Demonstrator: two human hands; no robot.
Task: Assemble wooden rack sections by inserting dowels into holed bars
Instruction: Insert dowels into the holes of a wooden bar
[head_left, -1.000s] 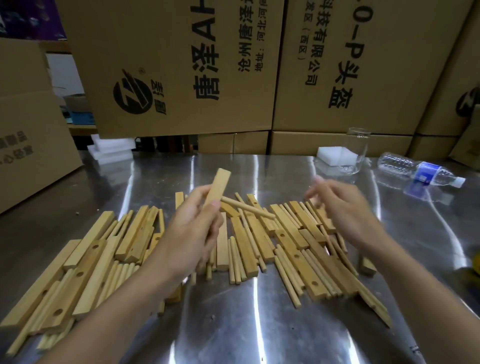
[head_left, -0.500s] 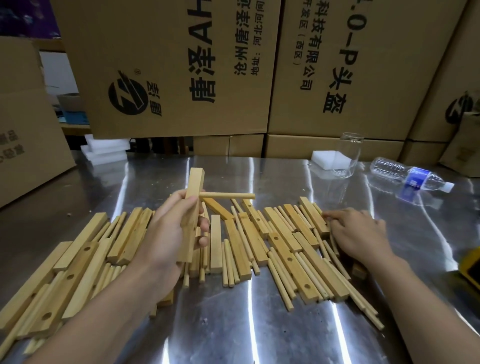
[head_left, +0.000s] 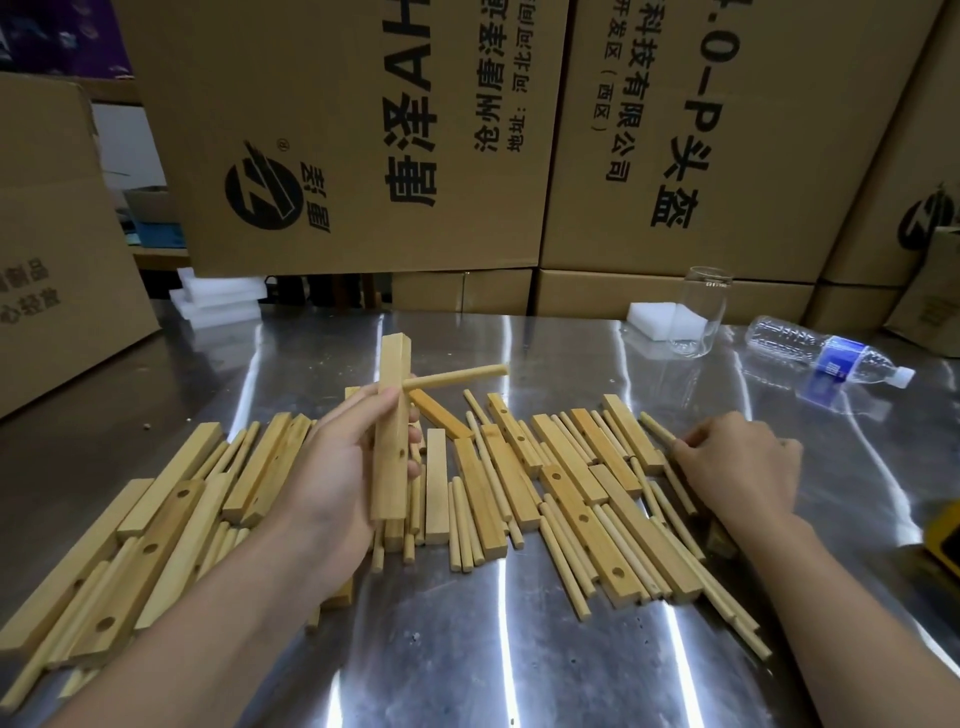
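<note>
Holed bars (head_left: 150, 551): lie flat in a heap on the steel table (head_left: 467, 649), left of the held bar (head_left: 388, 483).
Left hand (head_left: 337, 467): fingers wrapped round the held bar's middle, thumb across its front.
Held bar: upright, lifted above the heap; one open hole shows below the thumb.
Dowel (head_left: 457, 376): one end meets the held bar's upper part, the rest juts right, nearly level.
Loose dowels (head_left: 462, 525): flat among more bars, right of the held bar.
Right hand (head_left: 737, 467): palm down, well right of the held bar; bent fingertips touch a loose dowel, but a pinch cannot be made out.
Glass (head_left: 698, 312): upright, behind and right of the held bar.
Water bottle (head_left: 821, 353): on its side, farthest right of the held bar.
</note>
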